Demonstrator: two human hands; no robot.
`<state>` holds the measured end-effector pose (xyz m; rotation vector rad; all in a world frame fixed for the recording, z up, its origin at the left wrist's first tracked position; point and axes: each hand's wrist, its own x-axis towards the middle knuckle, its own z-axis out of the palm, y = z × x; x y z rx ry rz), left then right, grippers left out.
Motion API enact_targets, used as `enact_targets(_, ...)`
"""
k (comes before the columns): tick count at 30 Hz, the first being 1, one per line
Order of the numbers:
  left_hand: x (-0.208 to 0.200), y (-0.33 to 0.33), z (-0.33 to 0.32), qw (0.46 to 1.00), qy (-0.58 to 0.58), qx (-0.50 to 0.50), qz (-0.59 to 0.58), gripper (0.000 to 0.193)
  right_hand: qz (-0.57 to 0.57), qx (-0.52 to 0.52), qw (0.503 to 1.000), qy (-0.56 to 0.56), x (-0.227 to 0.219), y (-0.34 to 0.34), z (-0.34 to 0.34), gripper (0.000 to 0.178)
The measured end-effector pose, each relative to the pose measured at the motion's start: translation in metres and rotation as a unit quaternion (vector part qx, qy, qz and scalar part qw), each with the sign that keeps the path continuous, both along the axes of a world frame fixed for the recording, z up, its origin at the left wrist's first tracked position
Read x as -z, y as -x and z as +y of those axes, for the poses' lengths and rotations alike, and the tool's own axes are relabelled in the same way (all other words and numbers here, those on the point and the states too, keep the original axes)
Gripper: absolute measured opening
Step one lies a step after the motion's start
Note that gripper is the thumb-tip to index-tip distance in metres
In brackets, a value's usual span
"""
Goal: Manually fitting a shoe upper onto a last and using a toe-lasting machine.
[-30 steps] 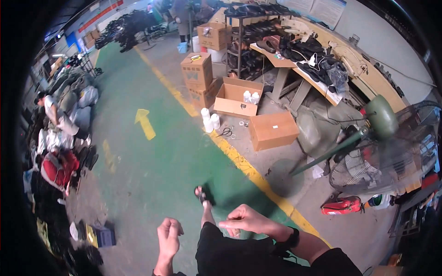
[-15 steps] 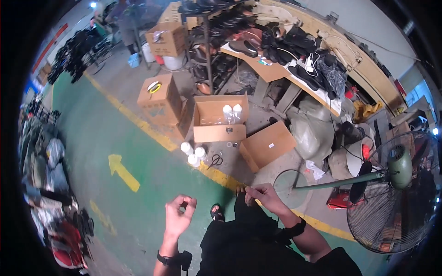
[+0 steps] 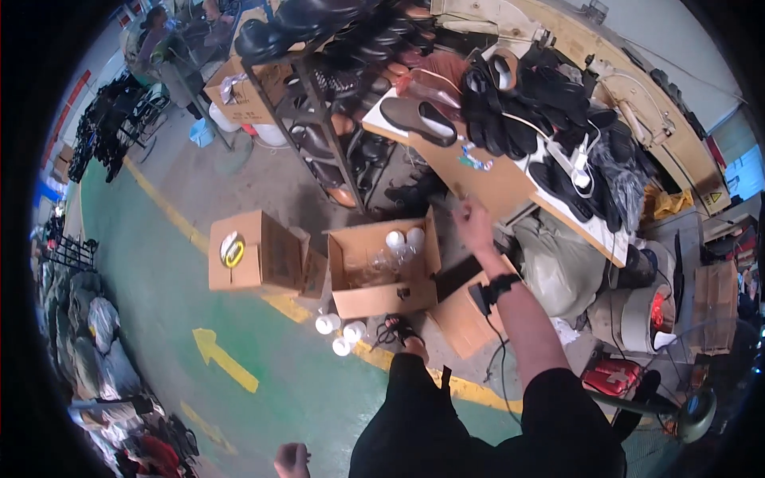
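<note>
In the head view, the right hand is stretched forward in front of the work table, its fingers bent; no held thing shows, but I cannot tell whether the fingertips are closed together, nor whether they touch the brown cardboard sheet lying on the table edge just behind them; the open box sits on the floor to the left of that hand, with white bottles and clear plastic inside; the left hand is low at the picture's bottom edge, its fingers curled and partly cut off, so its grip cannot be told either, and it is well apart from the boxes; three more bottles stand on the floor near the sandalled foot; for a clean reach, I would keep that foot steady and off the bottles, hold the dangling black cable clear of the carton below the forearm, and spread the fingers before any contact, keeping them clear of the grey shoe at the table's end.
</note>
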<state>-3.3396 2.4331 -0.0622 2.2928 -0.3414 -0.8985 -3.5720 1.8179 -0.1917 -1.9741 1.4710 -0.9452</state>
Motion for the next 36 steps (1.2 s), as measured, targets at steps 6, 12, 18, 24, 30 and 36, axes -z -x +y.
enact_targets(6, -0.009, -0.028, -0.067, 0.999, -0.041, 0.024, 0.018, 0.025, 0.193, 0.045, 0.977, 0.084, 0.036, 0.002, -0.160, 0.059)
enact_targets(12, -0.013, -0.056, -0.101, 0.997, -0.060, 0.032, 0.045, 0.023, 0.435, 0.029, 0.900, -0.015, 0.028, -0.023, -0.143, 0.050)
enact_targets(18, -0.014, -0.092, -0.115, 0.996, -0.067, 0.014, 0.061, 0.022, 0.323, 0.048, 0.944, 0.041, -0.002, -0.066, -0.106, 0.030)
enact_targets(24, 0.012, -0.174, -0.129, 0.987, 0.100, 0.029, 0.126, 0.014, -0.269, -0.141, 0.778, -0.550, -0.023, -0.227, 0.130, 0.023)
enact_targets(30, 0.021, -0.309, -0.074, 0.907, 0.370, -0.020, 0.201, 0.011, -0.273, -0.522, 0.617, -0.522, -0.093, -0.418, 0.377, 0.069)
enact_targets(36, -0.020, -0.438, -0.003, 0.913, 0.366, 0.020, 0.178, 0.020, -0.191, -0.496, 0.614, -0.584, -0.137, -0.550, 0.429, 0.056)
